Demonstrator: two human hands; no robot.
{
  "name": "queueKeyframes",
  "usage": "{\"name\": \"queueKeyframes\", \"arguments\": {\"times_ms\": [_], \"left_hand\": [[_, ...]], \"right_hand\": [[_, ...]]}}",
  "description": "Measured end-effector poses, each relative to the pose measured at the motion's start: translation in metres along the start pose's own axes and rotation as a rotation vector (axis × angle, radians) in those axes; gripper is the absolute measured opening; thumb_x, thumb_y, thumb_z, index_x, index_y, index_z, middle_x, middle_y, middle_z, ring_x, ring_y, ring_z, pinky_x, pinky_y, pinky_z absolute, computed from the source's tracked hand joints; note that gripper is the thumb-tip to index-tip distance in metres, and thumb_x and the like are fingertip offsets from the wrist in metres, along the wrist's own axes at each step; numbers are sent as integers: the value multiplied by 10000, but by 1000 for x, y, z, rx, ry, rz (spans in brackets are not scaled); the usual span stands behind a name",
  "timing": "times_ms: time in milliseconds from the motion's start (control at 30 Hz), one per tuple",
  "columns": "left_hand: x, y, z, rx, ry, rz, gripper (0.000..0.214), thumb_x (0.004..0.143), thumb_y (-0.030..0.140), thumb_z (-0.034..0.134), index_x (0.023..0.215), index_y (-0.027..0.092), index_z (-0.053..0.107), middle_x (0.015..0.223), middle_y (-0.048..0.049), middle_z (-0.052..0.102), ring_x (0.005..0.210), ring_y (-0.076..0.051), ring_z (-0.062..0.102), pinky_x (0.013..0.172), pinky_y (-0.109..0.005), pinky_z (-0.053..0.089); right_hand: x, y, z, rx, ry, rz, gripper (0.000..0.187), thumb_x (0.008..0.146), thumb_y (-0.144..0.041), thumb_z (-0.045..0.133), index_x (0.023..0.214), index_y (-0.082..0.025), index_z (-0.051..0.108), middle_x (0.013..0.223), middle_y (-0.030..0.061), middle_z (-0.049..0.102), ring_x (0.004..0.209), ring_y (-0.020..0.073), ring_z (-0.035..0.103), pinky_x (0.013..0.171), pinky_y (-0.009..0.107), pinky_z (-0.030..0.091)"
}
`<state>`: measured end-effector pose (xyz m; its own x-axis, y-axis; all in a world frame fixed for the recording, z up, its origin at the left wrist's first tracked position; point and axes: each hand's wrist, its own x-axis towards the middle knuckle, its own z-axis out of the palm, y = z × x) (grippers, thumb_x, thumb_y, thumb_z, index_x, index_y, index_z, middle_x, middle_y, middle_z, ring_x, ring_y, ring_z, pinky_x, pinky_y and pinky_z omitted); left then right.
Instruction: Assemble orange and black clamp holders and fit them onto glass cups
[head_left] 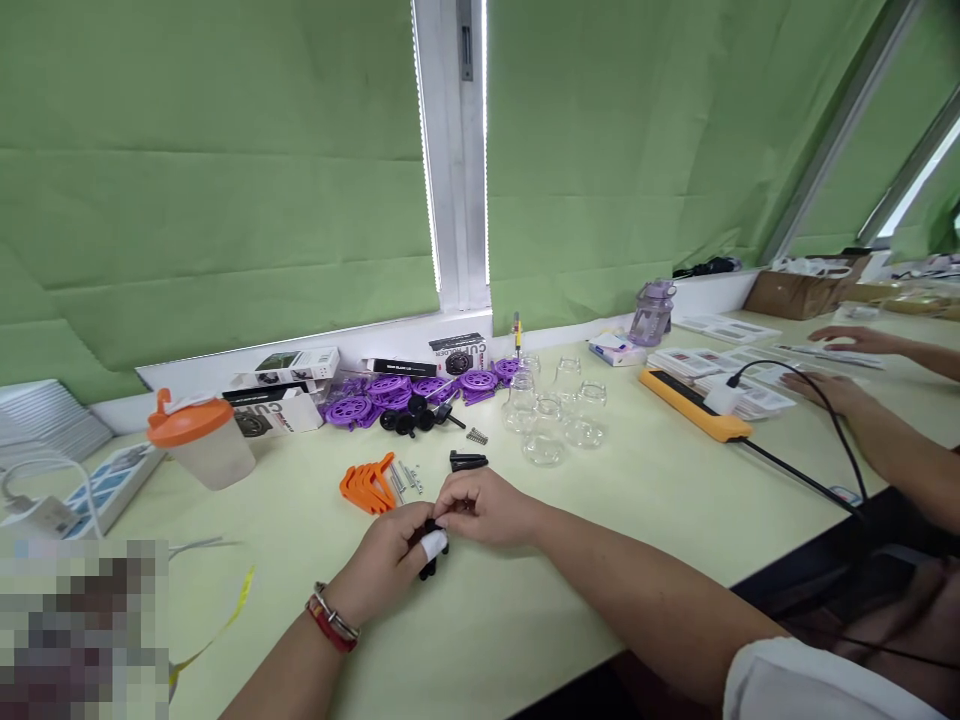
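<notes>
A: Where is the piece in work?

B: The small black part [427, 572] is between the hands, low on the surface [337, 650]; I take it as the centre of the clock. The grip of the left hand [394, 555] is closed around it.

A: And the other grip?

B: The right hand [487, 505] has its fingers near together at the upper end of this part, but whether they pinch something, I cannot tell.

A: How far is the work?

B: I judge it as unfinished. The hands hide what is already joined. Many pieces lie loose: orange brackets [366, 487] at ten o'clock, metal screws [398, 485] at eleven, a longer black piece [469, 461] and a spring [477, 436] at one. Toward twelve, black knobs [405, 425] lie before purple discs [349, 411]. These seem not yet fitted.

A: Which containers are there?

B: Between one and two stand transparent jars [544, 447]; I make out no content. At ten is a translucent cup [225, 468] with an orange lid [191, 422], content uncertain. Beyond it are printed boxes [281, 412], their inside hidden. Far at two, a cardboard box [784, 297] carries white plastic [817, 267].
</notes>
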<state>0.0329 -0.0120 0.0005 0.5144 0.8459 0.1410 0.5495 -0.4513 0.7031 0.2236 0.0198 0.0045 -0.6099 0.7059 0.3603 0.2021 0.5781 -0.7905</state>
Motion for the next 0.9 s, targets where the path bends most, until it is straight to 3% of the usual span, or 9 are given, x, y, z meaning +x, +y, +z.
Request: {"name": "queueKeyframes", "arguments": {"times_ms": [300, 400, 467, 533, 667, 900], "left_hand": [[0, -3, 1, 5, -7, -17, 171, 878, 311, 466, 807, 183, 554, 716, -6, 557, 657, -137, 494, 602, -239, 403], [-1, -3, 0, -5, -16, -31, 173, 882, 320, 462, 842, 185, 563, 759, -21, 594, 678, -145, 527, 628, -251, 429], [-2, -3, 0, -22, -20, -42, 170, 884, 320, 463, 868, 186, 567, 787, -27, 609, 680, -145, 543, 635, -256, 439], [-1, -3, 0, -36, -25, -48, 167, 883, 318, 466, 865, 186, 566, 789, -25, 609, 667, -141, 549, 628, -256, 443], [0, -3, 0, -48, -35, -60, 167, 881, 321, 471, 847, 184, 561, 772, -20, 608, 657, -140, 552, 623, -257, 445], [-2, -5, 0, -1, -15, -42, 186, 889, 327, 457, 879, 185, 576, 804, -32, 623, 705, -152, 554, 653, -266, 446]], "right_hand": [[2, 14, 1, 129, 30, 98, 102, 748, -241, 667, 791, -149, 671, 774, 17, 618, 649, 99, 533, 600, 214, 430], [9, 33, -7, 67, 224, 197, 130, 832, -237, 558, 873, -146, 641, 807, 31, 636, 707, 121, 566, 665, 241, 458], [15, 48, -16, -116, 431, 271, 178, 859, -182, 489, 972, -156, 624, 967, 60, 641, 868, 147, 587, 787, 267, 460], [23, 62, -26, -305, 518, 366, 246, 877, -134, 427, 1043, -155, 607, 1106, 82, 616, 1020, 165, 563, 903, 285, 422], [42, 82, -42, -524, 401, 548, 355, 866, -80, 419, 1185, -148, 557, 1218, 96, 582, 1123, 180, 528, 921, 255, 396], [70, 93, -53, -591, 282, 669, 328, 774, -61, 570, 1081, -147, 646, 1103, 123, 643, 977, 217, 600, 754, 248, 422]]}}
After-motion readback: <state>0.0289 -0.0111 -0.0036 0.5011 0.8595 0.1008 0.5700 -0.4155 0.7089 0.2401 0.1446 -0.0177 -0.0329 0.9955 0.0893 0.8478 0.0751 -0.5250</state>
